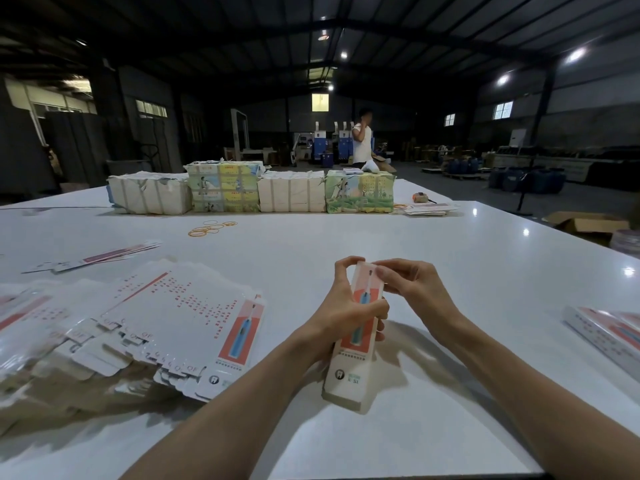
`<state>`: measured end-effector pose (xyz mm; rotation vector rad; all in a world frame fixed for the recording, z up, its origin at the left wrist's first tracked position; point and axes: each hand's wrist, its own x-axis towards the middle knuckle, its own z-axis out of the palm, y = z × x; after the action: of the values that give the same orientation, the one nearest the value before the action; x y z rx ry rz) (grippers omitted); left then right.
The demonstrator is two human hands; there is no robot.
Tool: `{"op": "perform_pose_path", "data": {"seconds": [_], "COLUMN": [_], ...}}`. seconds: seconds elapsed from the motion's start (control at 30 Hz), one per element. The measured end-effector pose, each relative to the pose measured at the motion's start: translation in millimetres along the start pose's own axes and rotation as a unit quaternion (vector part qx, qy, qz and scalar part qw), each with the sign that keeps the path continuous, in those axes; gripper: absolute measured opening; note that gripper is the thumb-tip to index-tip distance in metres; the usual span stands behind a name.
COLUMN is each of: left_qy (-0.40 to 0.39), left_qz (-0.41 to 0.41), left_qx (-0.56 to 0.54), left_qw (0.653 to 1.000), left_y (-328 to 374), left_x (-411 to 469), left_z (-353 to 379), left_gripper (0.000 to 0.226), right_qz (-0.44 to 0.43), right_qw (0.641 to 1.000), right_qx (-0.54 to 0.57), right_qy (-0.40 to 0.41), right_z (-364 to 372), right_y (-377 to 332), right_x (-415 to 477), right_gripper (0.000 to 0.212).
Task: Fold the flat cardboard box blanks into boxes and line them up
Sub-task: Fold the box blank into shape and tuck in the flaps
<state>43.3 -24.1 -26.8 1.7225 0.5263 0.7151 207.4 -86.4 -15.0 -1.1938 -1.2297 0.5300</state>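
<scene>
A long white box (pixel 356 365) with a red panel and a blue toothbrush picture is held upright and tilted above the white table (pixel 346 237). My left hand (pixel 343 306) grips its middle, thumb across the front. My right hand (pixel 412 285) pinches the box's top end with its fingertips. A fanned pile of flat box blanks (pixel 166 327) lies on the table to the left. Finished boxes (pixel 609 330) lie at the right edge.
Wrapped bundles (pixel 249 190) stand in a row at the table's far side. Yellow rubber bands (pixel 211 228) lie in front of them. A few loose blanks (pixel 100 258) lie at the left and more (pixel 426 209) at the far right. A person (pixel 363 140) stands beyond the table.
</scene>
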Motion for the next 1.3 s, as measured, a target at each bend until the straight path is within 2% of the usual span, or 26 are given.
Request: {"op": "perform_pose_path", "data": {"seconds": [0.1,0.2,0.33,0.37,0.43,0.5,0.57,0.63,0.73,0.83,0.9,1.03,1.17,1.2,1.3], "left_qy": [0.011,0.028,0.074,0.079,0.080,0.079,0.070,0.047,-0.020,-0.012,-0.019,-0.061,-0.052,-0.052,-0.058], "left_qz": [-0.004,-0.044,-0.047,-0.046,-0.058,-0.067,-0.069,-0.074,-0.080,-0.062,-0.043,0.001,0.009,0.010,0.016], "left_qx": [-0.013,-0.087,-0.188,-0.215,-0.271,-0.301,-0.307,-0.281,-0.202,-0.152,-0.089,0.013,0.079,0.092,0.115], "left_qw": [1.000,0.995,0.978,0.972,0.958,0.948,0.947,0.956,0.976,0.986,0.995,0.998,0.996,0.994,0.992], "left_y": [-3,-3,0,0,3,7,10,9,7,5,-1,-9,-5,-5,-4], "left_x": [3,6,8,8,6,4,2,1,2,0,1,-3,-5,-4,-4], "left_z": [1,2,1,1,2,4,5,4,2,7,7,5,12,13,13], "left_gripper": [0.084,0.083,0.065,0.059,0.052,0.052,0.058,0.073,0.089,0.084,0.073,0.024,0.022,0.022,0.021], "right_qz": [-0.003,-0.030,-0.054,-0.050,-0.025,0.003,0.008,0.006,0.010,-0.009,0.012,0.105,0.155,0.159,0.171], "right_qw": [1.000,0.995,0.970,0.963,0.942,0.898,0.865,0.862,0.884,0.873,0.856,0.800,0.671,0.656,0.643], "right_qx": [-0.010,-0.094,-0.235,-0.262,-0.331,-0.431,-0.490,-0.494,-0.455,-0.485,-0.516,-0.584,-0.712,-0.724,-0.732], "right_qy": [0.005,0.018,0.032,0.020,-0.035,-0.090,-0.107,-0.118,-0.109,-0.039,0.023,0.093,0.139,0.146,0.144], "right_z": [7,12,17,17,17,18,21,23,21,-4,-33,-92,-138,-146,-165], "right_y": [3,9,11,10,4,-6,-14,-20,-26,-37,-43,-40,-26,-25,-26], "right_x": [-1,2,2,1,-1,-4,-7,-15,-34,-51,-63,-94,-125,-128,-135], "right_gripper": [0.019,0.025,0.009,0.013,0.036,0.061,0.067,0.067,0.067,0.059,0.058,0.046,0.039,0.039,0.037]}}
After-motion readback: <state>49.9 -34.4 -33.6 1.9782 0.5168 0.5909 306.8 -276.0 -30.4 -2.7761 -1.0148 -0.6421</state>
